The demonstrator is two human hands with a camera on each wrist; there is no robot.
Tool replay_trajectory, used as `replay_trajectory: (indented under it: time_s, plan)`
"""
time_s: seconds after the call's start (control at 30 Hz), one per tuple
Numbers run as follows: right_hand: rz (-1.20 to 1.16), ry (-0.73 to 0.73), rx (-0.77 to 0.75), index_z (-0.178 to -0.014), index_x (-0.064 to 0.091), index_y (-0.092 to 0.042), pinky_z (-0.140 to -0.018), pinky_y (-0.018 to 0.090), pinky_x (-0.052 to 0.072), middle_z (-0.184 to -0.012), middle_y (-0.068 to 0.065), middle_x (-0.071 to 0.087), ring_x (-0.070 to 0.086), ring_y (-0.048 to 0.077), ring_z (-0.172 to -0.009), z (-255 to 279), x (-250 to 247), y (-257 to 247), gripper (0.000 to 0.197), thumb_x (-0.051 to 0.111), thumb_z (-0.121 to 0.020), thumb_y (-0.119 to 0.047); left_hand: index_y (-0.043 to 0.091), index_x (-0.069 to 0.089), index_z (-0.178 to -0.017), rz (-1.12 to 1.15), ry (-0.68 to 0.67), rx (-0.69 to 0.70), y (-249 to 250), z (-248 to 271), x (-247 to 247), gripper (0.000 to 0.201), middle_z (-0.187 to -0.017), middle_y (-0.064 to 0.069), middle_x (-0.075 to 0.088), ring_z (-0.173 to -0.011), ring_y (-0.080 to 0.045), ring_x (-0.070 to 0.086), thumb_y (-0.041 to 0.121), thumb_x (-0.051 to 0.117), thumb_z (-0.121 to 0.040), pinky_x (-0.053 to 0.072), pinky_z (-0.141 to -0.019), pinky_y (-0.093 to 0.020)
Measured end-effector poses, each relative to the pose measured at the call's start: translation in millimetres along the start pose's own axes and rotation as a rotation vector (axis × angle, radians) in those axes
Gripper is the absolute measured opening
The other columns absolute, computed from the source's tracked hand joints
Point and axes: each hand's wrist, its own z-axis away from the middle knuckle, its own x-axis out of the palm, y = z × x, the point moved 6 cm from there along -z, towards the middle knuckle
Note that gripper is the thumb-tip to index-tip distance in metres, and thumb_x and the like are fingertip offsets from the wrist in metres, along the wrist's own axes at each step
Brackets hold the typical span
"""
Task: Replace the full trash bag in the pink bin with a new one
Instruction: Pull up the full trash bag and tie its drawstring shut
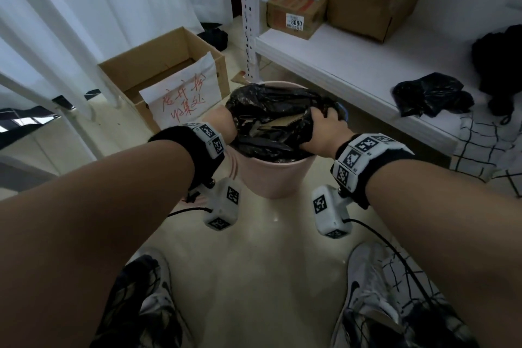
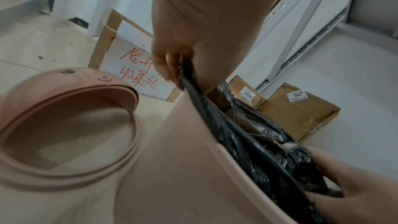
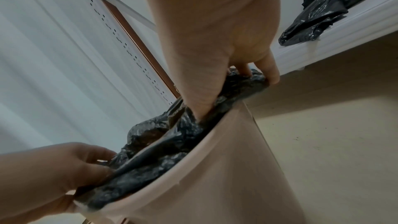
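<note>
The pink bin (image 1: 278, 178) stands on the floor between my feet, with no lid on. A full black trash bag (image 1: 271, 121) fills it, cardboard scraps showing inside. My left hand (image 1: 223, 123) pinches the bag's left edge at the rim, seen close in the left wrist view (image 2: 183, 74). My right hand (image 1: 324, 126) grips bunched plastic at the bag's right edge (image 3: 237, 91), thumb inside the bin wall (image 3: 226, 168). A crumpled, empty black bag (image 1: 429, 93) lies on the white shelf to the right.
The bin's pink lid (image 2: 64, 125) lies on the floor left of the bin. An open cardboard box (image 1: 169, 73) with a handwritten paper sign stands behind it. The white shelf (image 1: 353, 65) on the right carries taped boxes (image 1: 296, 8) and dark clothing (image 1: 500, 65).
</note>
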Motion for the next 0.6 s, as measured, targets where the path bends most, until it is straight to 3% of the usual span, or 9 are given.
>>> replay_trajectory:
  time_s: [0.1, 0.2, 0.3, 0.4, 0.47, 0.53, 0.6]
  plan:
    - [0.065, -0.033, 0.0, -0.142, 0.027, -0.017, -0.108, 0.049, 0.036, -0.152, 0.018, 0.012, 0.032, 0.046, -0.131, 2.2, 2.6, -3.0, 0.071, 0.064, -0.084, -0.033, -0.003, 0.055, -0.118, 0.022, -0.038, 0.079, 4.4, 4.3, 5.5, 0.029, -0.118, -0.019, 0.059, -0.106, -0.033, 0.058, 0.013, 0.044, -0.097, 0.047, -0.089, -0.035]
    - [0.143, -0.04, -0.017, -0.136, 0.034, -0.012, -0.104, 0.048, 0.04, -0.142, 0.02, 0.027, 0.039, 0.043, -0.127, 6.8, -0.9, -7.9, 0.065, 0.064, -0.083, -0.036, -0.003, 0.057, -0.114, -0.001, -0.065, 0.109, 2.6, 10.7, 6.9, 0.029, -0.107, -0.017, 0.059, -0.092, -0.03, 0.056, 0.017, 0.044, -0.097, 0.047, -0.084, -0.034]
    - [0.186, -0.078, -0.01, -0.135, 0.034, -0.009, -0.1, 0.047, 0.044, -0.139, 0.021, 0.032, 0.046, 0.042, -0.122, 11.4, -0.1, -13.0, 0.072, 0.069, -0.078, -0.039, -0.005, 0.057, -0.113, -0.024, -0.084, 0.127, -1.4, 23.4, 4.0, 0.03, -0.094, -0.013, 0.051, -0.087, -0.028, 0.053, 0.018, 0.051, -0.094, 0.047, -0.081, -0.035]
    - [0.224, -0.117, 0.015, -0.137, 0.031, -0.008, -0.102, 0.05, 0.043, -0.142, 0.023, 0.033, 0.046, 0.042, -0.123, 16.4, -2.6, -20.1, 0.088, 0.075, -0.071, -0.047, -0.004, 0.059, -0.115, -0.009, 0.006, 0.131, -8.8, 33.5, -14.1, 0.033, -0.105, -0.017, 0.06, -0.096, -0.03, 0.058, 0.02, 0.054, -0.093, 0.047, -0.082, -0.035]
    - [0.242, -0.105, 0.015, -0.139, 0.031, -0.01, -0.106, 0.052, 0.037, -0.143, 0.021, 0.034, 0.04, 0.043, -0.129, 18.9, -9.2, -27.4, 0.094, 0.074, -0.068, -0.054, -0.001, 0.063, -0.111, 0.213, 0.167, 0.133, -17.3, 33.3, -36.1, 0.027, -0.109, -0.015, 0.064, -0.102, -0.031, 0.06, 0.017, 0.054, -0.092, 0.047, -0.085, -0.035]
    - [0.247, -0.068, -0.026, -0.139, 0.033, -0.014, -0.11, 0.055, 0.029, -0.144, 0.017, 0.036, 0.031, 0.042, -0.135, 21.0, -17.4, -37.6, 0.093, 0.07, -0.068, -0.061, 0.007, 0.067, -0.097, 0.562, 0.273, 0.133, -25.2, 36.0, -52.0, 0.016, -0.09, -0.005, 0.065, -0.093, -0.025, 0.061, 0.014, 0.057, -0.088, 0.048, -0.084, -0.033]
    - [0.212, 0.025, -0.12, -0.139, 0.037, -0.024, -0.11, 0.055, 0.026, -0.138, 0.015, 0.043, 0.035, 0.037, -0.132, 21.8, -27.3, -52.4, 0.086, 0.068, -0.069, -0.064, 0.014, 0.063, -0.077, 0.935, 0.287, 0.132, -29.3, 39.6, -60.6, 0.01, -0.073, -0.001, 0.06, -0.077, -0.019, 0.062, 0.011, 0.056, -0.084, 0.053, -0.083, -0.035]
